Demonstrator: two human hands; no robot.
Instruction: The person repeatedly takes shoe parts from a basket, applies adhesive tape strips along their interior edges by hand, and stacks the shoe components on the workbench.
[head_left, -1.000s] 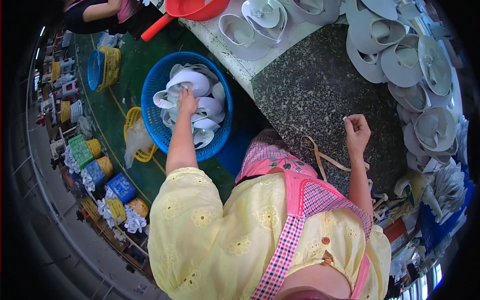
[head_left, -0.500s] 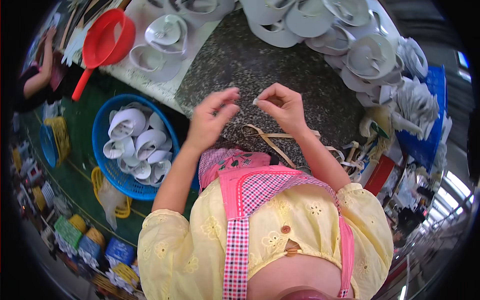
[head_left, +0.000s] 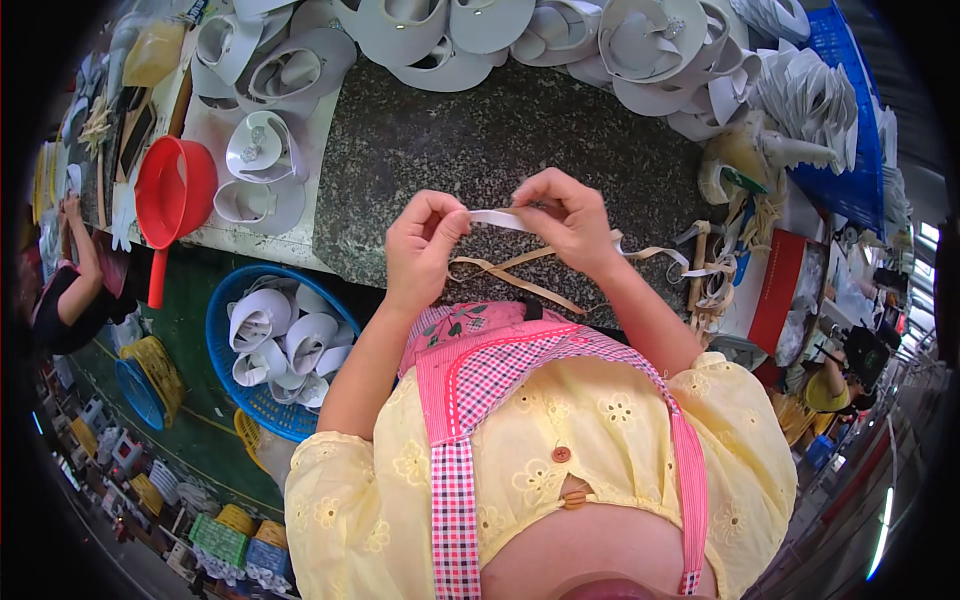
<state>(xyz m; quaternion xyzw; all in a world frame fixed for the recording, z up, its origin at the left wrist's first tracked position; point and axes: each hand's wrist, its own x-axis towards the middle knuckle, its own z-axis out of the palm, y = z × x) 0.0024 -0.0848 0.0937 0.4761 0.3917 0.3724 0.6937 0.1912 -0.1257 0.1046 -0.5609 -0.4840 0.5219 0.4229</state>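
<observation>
A short white strip (head_left: 497, 219) is stretched between my two hands above the dark speckled work surface (head_left: 430, 140). My left hand (head_left: 424, 240) pinches one end between thumb and forefinger. The other end runs into the closed fingers of my right hand (head_left: 566, 222). Just below, long tan straps (head_left: 520, 270) lie crossed at the near edge of the surface. A white band (head_left: 660, 252) trails from there to the right, past my right forearm.
White sun visors (head_left: 655, 45) are piled along the far side. A blue basket (head_left: 222, 330) of rolled visors stands at the left, below a red dipper (head_left: 175, 190). A blue crate (head_left: 840, 110) and a red box (head_left: 777, 290) are at the right. Another person (head_left: 80, 290) works far left.
My left fingers were apart and are now closed on the strip, which spans both hands. Before, only a small white bit showed in my right pinch. The whole view has shifted.
</observation>
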